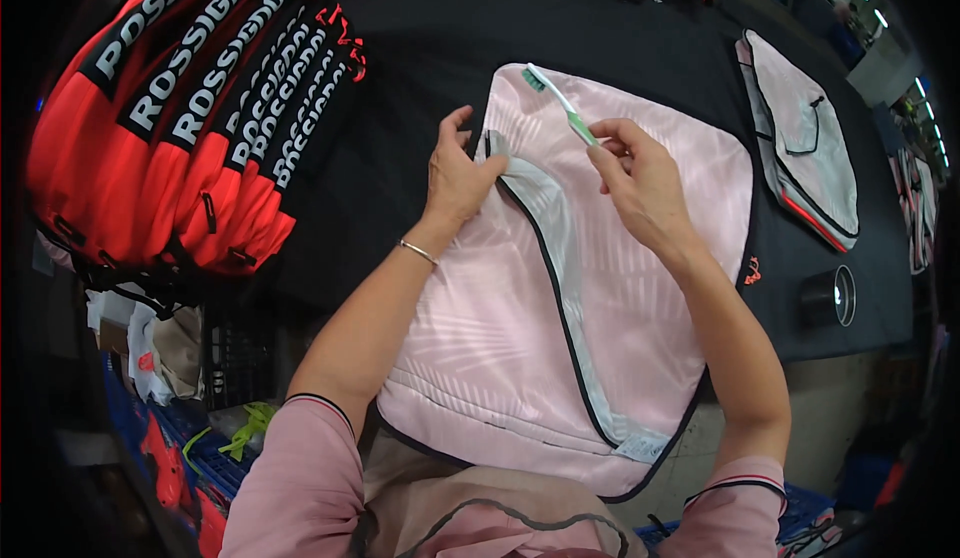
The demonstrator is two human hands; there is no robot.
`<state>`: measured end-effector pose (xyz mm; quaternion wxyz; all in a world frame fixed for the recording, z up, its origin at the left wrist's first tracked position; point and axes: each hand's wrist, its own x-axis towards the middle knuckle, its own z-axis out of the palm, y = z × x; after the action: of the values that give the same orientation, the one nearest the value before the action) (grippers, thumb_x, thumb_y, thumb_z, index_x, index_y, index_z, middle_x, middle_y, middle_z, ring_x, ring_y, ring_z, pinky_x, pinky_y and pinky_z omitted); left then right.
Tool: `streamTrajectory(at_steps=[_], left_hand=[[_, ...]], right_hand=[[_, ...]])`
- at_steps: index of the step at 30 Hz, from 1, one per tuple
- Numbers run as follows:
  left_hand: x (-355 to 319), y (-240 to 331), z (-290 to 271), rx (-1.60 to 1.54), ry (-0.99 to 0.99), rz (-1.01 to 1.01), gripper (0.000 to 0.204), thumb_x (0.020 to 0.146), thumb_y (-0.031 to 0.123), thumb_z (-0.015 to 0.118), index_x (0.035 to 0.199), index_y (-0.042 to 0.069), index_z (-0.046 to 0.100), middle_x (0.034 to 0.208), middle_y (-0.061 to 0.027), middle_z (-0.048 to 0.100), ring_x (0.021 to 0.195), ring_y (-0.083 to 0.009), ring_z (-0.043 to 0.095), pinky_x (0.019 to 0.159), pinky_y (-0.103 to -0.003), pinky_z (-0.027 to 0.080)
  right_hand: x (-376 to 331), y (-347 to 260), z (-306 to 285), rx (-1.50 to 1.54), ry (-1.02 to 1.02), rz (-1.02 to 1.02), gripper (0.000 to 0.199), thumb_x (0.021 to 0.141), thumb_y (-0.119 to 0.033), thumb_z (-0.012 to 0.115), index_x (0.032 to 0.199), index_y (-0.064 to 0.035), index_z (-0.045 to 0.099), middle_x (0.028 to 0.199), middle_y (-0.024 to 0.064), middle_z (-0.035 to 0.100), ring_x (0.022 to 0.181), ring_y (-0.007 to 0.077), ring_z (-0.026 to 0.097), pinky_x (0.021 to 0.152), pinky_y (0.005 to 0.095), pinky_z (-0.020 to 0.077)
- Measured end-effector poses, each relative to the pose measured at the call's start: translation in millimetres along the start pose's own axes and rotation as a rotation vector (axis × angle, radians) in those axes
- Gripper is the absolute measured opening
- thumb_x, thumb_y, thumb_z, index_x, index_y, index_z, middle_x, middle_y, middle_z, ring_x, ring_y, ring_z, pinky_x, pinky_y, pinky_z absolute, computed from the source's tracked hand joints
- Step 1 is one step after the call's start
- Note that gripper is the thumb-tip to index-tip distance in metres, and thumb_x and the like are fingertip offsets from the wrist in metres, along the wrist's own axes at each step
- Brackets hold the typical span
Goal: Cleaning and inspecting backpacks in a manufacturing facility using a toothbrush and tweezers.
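At the far left a stack of red and black bags [170,128] lies on the black table [420,48]. The left hand [458,173] pinches the grey trim [540,198] of the pink bag [600,288], which lies flat at the table's near edge. The right hand [640,183], wrist bent, grips a green toothbrush [560,103] over the bag's top. Further right lies another pink bag [805,138].

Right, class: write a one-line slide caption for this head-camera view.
Left hand lifts the grey mesh flap of a pink bag while right hand holds a green toothbrush.
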<state>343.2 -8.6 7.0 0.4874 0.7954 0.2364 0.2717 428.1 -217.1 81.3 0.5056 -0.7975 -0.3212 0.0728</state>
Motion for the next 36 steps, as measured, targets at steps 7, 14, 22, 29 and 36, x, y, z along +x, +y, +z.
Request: streamTrajectory(at_steps=[7,14,22,29,36], left_hand=[[-0.3,25.2,9.5,0.375,0.133,0.063,0.063,0.073,0.036,0.075,0.117,-0.006,0.06,0.108,-0.0244,0.067,0.103,-0.0367,0.065,0.092,-0.042,0.049],[-15.3,-5.9,-28.5,-0.362,-0.285,-0.171,0.03,0.081,0.009,0.069,0.107,-0.006,0.065,0.096,-0.0092,0.071,0.085,-0.0136,0.066,0.08,-0.027,0.052],[-24.3,-29.2,-33.8,-0.989,-0.408,-0.301,0.047,0.079,-0.004,0.066,0.125,-0.007,0.055,0.107,-0.0108,0.069,0.093,-0.0141,0.066,0.093,-0.025,0.048],[-24.2,-31.9,-35.9,-1.057,-0.457,-0.311,0.055,0.079,-0.005,0.064,0.131,-0.011,0.048,0.119,-0.014,0.064,0.108,-0.0162,0.062,0.101,-0.026,0.044],[-25.9,-27.7,-35.6,-1.086,-0.447,-0.361,0.054,0.081,-0.005,0.063,0.132,-0.01,0.047,0.119,-0.0133,0.064,0.108,-0.0154,0.062,0.101,-0.026,0.042]], right_hand=[[2.3,13.5,34.2,0.068,0.09,0.026,0.022,0.091,-0.016,0.063,0.107,-0.001,0.066,0.084,0.0092,0.066,0.07,0.0148,0.059,0.068,0.0286,0.0493],[-33.8,29.1,27.1,0.093,0.145,0.054,0.017,0.09,-0.007,0.065,0.105,-0.0008,0.067,0.089,0.0089,0.067,0.072,0.0132,0.058,0.069,0.0265,0.049],[-44.4,16.3,24.6,-0.139,0.075,-0.259,0.015,0.087,0.0,0.066,0.102,-0.0003,0.067,0.092,0.0084,0.064,0.079,0.0164,0.061,0.069,0.0278,0.0481],[-35.5,16.5,21.3,-0.412,-0.024,-0.329,0.01,0.087,-0.012,0.067,0.097,-0.0086,0.068,0.09,0.0045,0.063,0.074,0.0246,0.065,0.062,0.0351,0.0503],[-18.2,23.1,32.9,-0.445,-0.073,-0.432,0.009,0.089,-0.014,0.065,0.097,-0.0105,0.067,0.091,0.0021,0.062,0.072,0.0244,0.065,0.061,0.0344,0.0501]])
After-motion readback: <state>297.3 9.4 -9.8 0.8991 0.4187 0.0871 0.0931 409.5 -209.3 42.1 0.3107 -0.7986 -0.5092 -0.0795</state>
